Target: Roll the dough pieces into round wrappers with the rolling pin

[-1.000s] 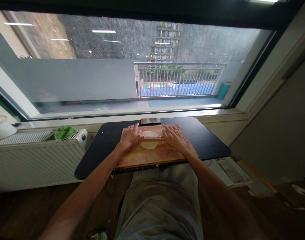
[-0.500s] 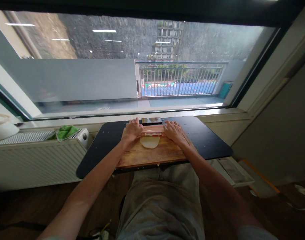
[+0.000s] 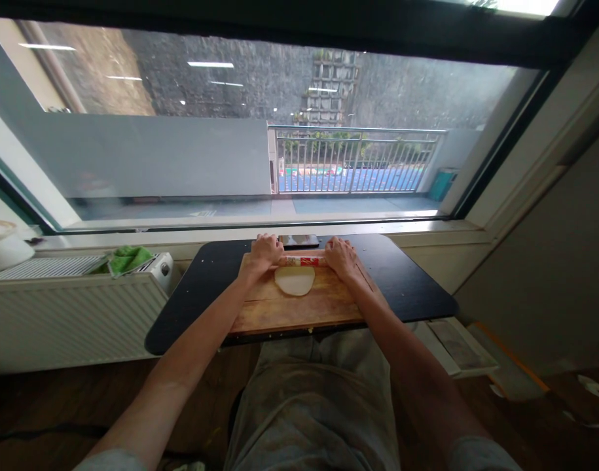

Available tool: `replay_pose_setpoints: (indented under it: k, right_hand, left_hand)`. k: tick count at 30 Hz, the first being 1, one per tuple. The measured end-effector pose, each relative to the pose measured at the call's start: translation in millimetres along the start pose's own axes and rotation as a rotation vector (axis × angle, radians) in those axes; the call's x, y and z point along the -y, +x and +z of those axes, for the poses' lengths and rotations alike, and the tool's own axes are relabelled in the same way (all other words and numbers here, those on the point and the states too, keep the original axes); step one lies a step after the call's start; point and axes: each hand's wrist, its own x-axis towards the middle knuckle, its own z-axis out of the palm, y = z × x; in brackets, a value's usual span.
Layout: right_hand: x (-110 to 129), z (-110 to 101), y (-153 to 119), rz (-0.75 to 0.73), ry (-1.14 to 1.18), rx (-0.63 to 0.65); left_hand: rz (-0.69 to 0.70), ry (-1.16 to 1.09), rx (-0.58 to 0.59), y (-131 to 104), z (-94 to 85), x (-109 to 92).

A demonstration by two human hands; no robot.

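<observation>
A pale, flattened round of dough (image 3: 294, 281) lies on a wooden cutting board (image 3: 299, 313). Across the far edge of the dough runs a wooden rolling pin (image 3: 304, 261) with a red and white printed label. My left hand (image 3: 266, 252) is closed over the pin's left end, and my right hand (image 3: 342, 254) over its right end. Both hands hide the ends of the pin. Just beyond it, a phone (image 3: 299, 241) lies flat on the black table (image 3: 417, 288).
To the left stands a white radiator (image 3: 73, 320) with a green cloth (image 3: 127, 260) on top. A wide window with a white sill (image 3: 230, 230) is beyond the table. Low on the right is a pale box-like piece (image 3: 459, 347).
The rolling pin has turned, so a different part of its label faces up. It has rolled slightly away from me over the dough, and more of the dough shows.
</observation>
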Motion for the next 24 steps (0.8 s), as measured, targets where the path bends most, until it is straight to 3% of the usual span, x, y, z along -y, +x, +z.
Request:
replay_pose_setpoints:
  k: [6,17,20,24]
  right_hand:
    - [0,-4,-5,0.055,0.024,0.003]
    - [-12,4,-4,-0.01,0.027,-0.045]
    - [-12,6,-5,-0.038,0.016,-0.059]
    - [-10,6,-8,-0.095,0.0,-0.07]
  left_hand:
    - [-0.009,-0.015,0.031,-1,2.9,1]
    - [0.019,-0.104,0.069,-21,-1.4,9]
    - [0.041,-0.143,0.04,-23,-3.6,14]
    - [0.028,-0.195,-0.087,-23,-5.3,19]
